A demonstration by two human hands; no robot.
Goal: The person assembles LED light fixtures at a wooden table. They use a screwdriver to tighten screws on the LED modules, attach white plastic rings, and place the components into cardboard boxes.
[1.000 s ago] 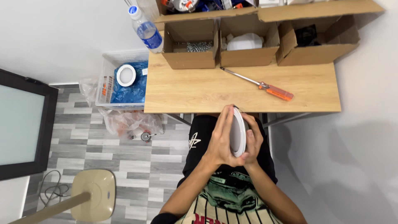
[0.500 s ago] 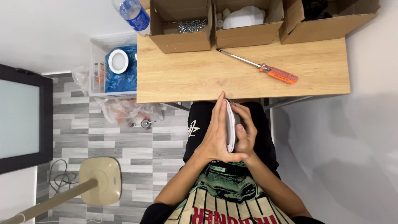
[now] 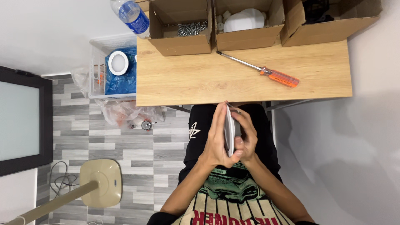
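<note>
Fingers [image 3: 220, 125] of the left hand [image 3: 216, 139] lie pressed flat against a thin white round disc [image 3: 228, 132], held edge-up over the lap, just below the wooden table [image 3: 187, 79]. Right hand [image 3: 246, 139] cups the far face, fingers curled. Grip evenly; the smooth rim looks slippery. An orange-handled screwdriver [image 3: 260, 70] lies on the table.

The desk [image 3: 187, 79] is matt light wood. The 3 boxes [image 3: 183, 39] are plain brown cardboard. The screwdriver [image 3: 258, 69] has a shiny metal shaft and a glossy orange plastic handle.
</note>
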